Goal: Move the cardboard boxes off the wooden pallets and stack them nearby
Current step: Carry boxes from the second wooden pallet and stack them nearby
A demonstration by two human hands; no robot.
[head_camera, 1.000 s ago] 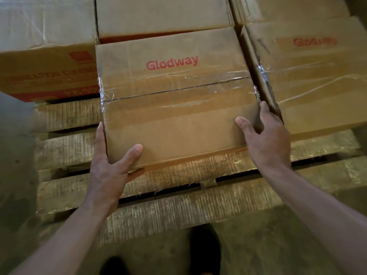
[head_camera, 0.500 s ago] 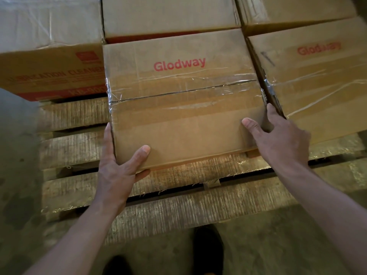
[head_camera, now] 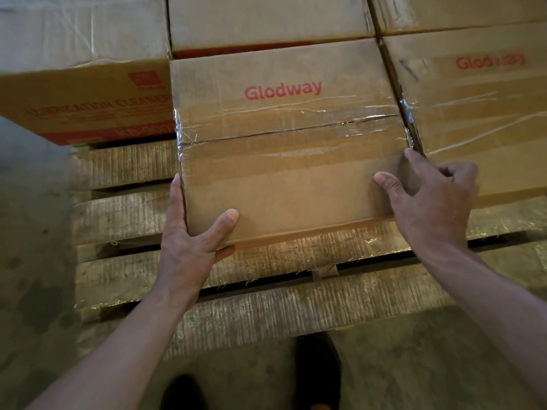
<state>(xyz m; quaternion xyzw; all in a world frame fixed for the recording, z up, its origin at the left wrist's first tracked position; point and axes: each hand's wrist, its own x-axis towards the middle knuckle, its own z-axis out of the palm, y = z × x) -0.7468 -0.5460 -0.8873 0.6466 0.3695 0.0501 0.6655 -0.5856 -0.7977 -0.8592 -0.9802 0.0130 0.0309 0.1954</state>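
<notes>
A taped cardboard box [head_camera: 284, 149] printed "Glodway" sits on the wooden pallet [head_camera: 266, 303], in the middle of the front row. My left hand [head_camera: 192, 241] grips its near left corner, thumb on top and fingers along the left side. At the near right corner is my right hand [head_camera: 429, 202], thumb on the lid and index finger in the gap to the neighbouring box; the other fingers are curled above that neighbour.
A second Glodway box [head_camera: 479, 113] stands tight against the right side. A taller box with red lettering [head_camera: 83, 84] stands at the left, more boxes [head_camera: 266, 19] behind. Concrete floor [head_camera: 29, 232] lies left of and in front of the pallet; my shoes [head_camera: 319, 368] stand near its front edge.
The box has stayed put on the pallet. My right hand has shifted along the right edge, its outer fingers now curled up over the neighbouring box. The left grip is unchanged.
</notes>
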